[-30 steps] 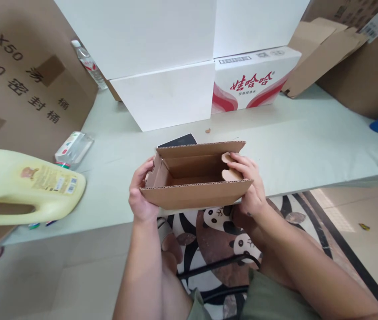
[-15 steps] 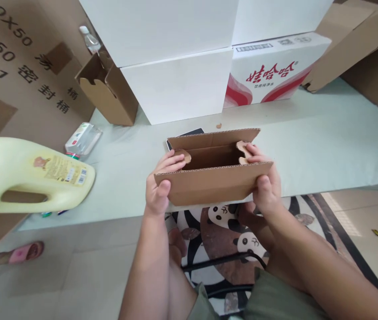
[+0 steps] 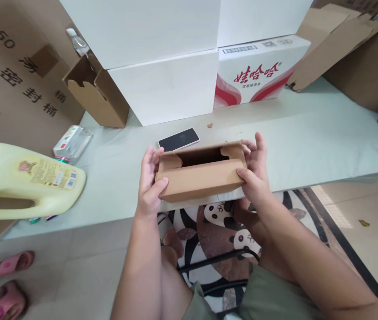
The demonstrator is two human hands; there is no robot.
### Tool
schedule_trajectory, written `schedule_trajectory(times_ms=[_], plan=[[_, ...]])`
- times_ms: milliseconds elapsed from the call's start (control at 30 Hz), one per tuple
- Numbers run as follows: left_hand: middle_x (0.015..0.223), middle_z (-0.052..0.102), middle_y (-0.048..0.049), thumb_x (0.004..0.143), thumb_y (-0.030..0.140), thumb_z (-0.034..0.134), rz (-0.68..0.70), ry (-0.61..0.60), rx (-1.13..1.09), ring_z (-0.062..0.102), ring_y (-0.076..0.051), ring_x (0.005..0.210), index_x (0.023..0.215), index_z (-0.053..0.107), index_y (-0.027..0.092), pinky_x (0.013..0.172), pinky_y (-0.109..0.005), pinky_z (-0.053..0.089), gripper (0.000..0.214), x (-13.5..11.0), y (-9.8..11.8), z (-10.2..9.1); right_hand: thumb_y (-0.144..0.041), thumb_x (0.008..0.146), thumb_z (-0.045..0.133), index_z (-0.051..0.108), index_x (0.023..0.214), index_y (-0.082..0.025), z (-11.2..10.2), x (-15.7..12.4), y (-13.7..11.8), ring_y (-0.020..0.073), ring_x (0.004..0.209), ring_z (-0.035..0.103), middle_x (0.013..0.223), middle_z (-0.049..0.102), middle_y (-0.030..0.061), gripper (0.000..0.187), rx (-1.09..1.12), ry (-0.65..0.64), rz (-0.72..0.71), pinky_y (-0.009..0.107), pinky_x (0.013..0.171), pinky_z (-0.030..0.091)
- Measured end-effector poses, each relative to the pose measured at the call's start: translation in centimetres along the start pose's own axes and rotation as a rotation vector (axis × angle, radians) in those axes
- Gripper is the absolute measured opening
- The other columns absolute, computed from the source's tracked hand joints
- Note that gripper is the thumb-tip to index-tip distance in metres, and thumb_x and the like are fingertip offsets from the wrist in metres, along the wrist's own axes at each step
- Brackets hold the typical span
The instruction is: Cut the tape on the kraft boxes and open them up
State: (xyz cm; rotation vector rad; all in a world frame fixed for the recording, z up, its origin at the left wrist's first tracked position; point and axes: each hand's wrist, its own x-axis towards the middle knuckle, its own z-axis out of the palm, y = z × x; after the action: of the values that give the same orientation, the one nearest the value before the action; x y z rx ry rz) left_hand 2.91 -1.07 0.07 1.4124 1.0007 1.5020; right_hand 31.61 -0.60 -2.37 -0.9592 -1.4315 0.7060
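A small brown cardboard box is held between my hands over the table's front edge, its opening facing up and away. My left hand grips the left end, thumb on the near wall and fingers along the side. My right hand has its thumb pressed on the near right corner, while its fingers lie behind the right end, the index finger raised. Short end flaps with cut-outs are tucked in at both ends of the opening. Just behind the box lies a smartphone, screen up.
White cartons and a red-and-white carton stand along the back. At the left are a yellow jug, a clear plastic pack and another open cardboard box. Someone's feet in pink slippers show at lower left.
The long near and far flaps no longer stand out flared; the near one now appears folded at the opening. My right index finger has lifted, and the phone is more exposed.
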Motion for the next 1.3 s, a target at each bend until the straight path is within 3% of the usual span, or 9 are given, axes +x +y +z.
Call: schedule_trajectory(times_ms=[133,267,567,700,833,1000,1100,1200,1300], plan=[[0.132,0.070,-0.0070,0.079,0.048,0.077,0.086,0.007,0.116,0.059,-0.036,0.136,0.116,0.079,0.032,0.123,-0.056,0.042,0.041,0.2,0.4,0.0,-0.033,0.084,0.056,0.060,0.132,-0.039,0.2,-0.4,0.1,0.0314,0.132,0.058,0.130,0.055,0.0071,0.049,-0.074,0.078,-0.032,0.059,0.112,0.053],[0.128,0.073,-0.0074,0.084,0.044,0.071,0.136,0.025,0.218,0.061,-0.037,0.134,0.096,0.084,0.030,0.121,-0.057,0.044,0.023,0.5,0.8,-0.2,-0.034,0.088,0.058,0.072,0.101,-0.033,0.6,-0.7,-0.3,0.0355,0.139,0.052,0.133,0.047,0.0081,0.019,-0.175,0.203,-0.106,0.066,0.120,0.043],[0.140,0.071,-0.0089,0.087,0.052,0.067,0.109,0.037,0.182,0.060,-0.036,0.137,0.100,0.084,0.028,0.124,-0.058,0.039,0.032,0.1,0.1,-0.1,-0.048,0.098,0.055,0.074,0.109,-0.033,-0.4,-0.6,-0.7,0.0360,0.144,0.052,0.142,0.055,0.0091,0.026,-0.237,0.084,-0.089,0.068,0.124,0.039],[0.147,0.066,-0.0099,0.085,0.063,0.067,0.119,0.022,0.185,0.055,-0.039,0.143,0.108,0.080,0.029,0.125,-0.060,0.036,0.044,0.0,0.0,-0.1,-0.060,0.101,0.047,0.067,0.133,-0.037,-0.5,-0.8,-0.2,0.0342,0.152,0.047,0.156,0.051,0.0087,0.044,-0.162,0.014,-0.055,0.062,0.124,0.041],[0.142,0.070,-0.0086,0.082,0.052,0.071,0.124,0.050,0.192,0.058,-0.038,0.139,0.103,0.080,0.027,0.124,-0.057,0.038,0.034,0.2,0.1,-0.2,-0.072,0.098,0.043,0.050,0.153,-0.039,-0.7,-1.2,0.2,0.0331,0.160,0.036,0.172,0.037,0.0054,0.064,-0.073,-0.084,0.032,0.057,0.128,0.038],[0.133,0.075,-0.0064,0.074,0.038,0.062,0.005,0.321,-0.015,0.058,-0.035,0.138,0.090,0.080,0.025,0.124,-0.053,0.037,0.027,0.9,0.2,-0.9,-0.078,0.095,0.044,0.045,0.157,-0.033,-0.2,-1.0,1.2,0.0353,0.155,0.044,0.168,0.045,0.0091,0.076,0.005,0.035,0.356,0.060,0.126,0.039],[0.131,0.076,-0.0063,0.071,0.037,0.060,-0.084,0.468,-0.119,0.059,-0.034,0.136,0.088,0.077,0.024,0.120,-0.050,0.040,0.027,1.2,0.2,-1.2,-0.079,0.092,0.050,0.058,0.148,-0.030,0.4,-0.8,1.4,0.0356,0.150,0.050,0.162,0.054,0.0089,0.075,0.103,-0.086,0.526,0.060,0.125,0.040],[0.132,0.075,-0.0063,0.072,0.039,0.059,-0.103,0.495,-0.116,0.060,-0.033,0.134,0.091,0.075,0.024,0.116,-0.047,0.044,0.029,1.3,0.3,-1.4,-0.077,0.096,0.046,0.062,0.146,-0.032,1.2,-1.1,1.2,0.0312,0.151,0.050,0.161,0.057,0.0036,0.069,0.267,-0.252,0.525,0.054,0.126,0.040],[0.131,0.076,-0.0060,0.074,0.039,0.059,-0.109,0.502,-0.115,0.061,-0.031,0.133,0.092,0.074,0.024,0.112,-0.044,0.047,0.028,1.2,0.1,-1.5,-0.076,0.098,0.045,0.063,0.144,-0.034,1.9,-1.5,1.1,0.0282,0.150,0.052,0.161,0.058,0.0008,0.065,0.361,-0.242,0.493,0.051,0.126,0.042]])
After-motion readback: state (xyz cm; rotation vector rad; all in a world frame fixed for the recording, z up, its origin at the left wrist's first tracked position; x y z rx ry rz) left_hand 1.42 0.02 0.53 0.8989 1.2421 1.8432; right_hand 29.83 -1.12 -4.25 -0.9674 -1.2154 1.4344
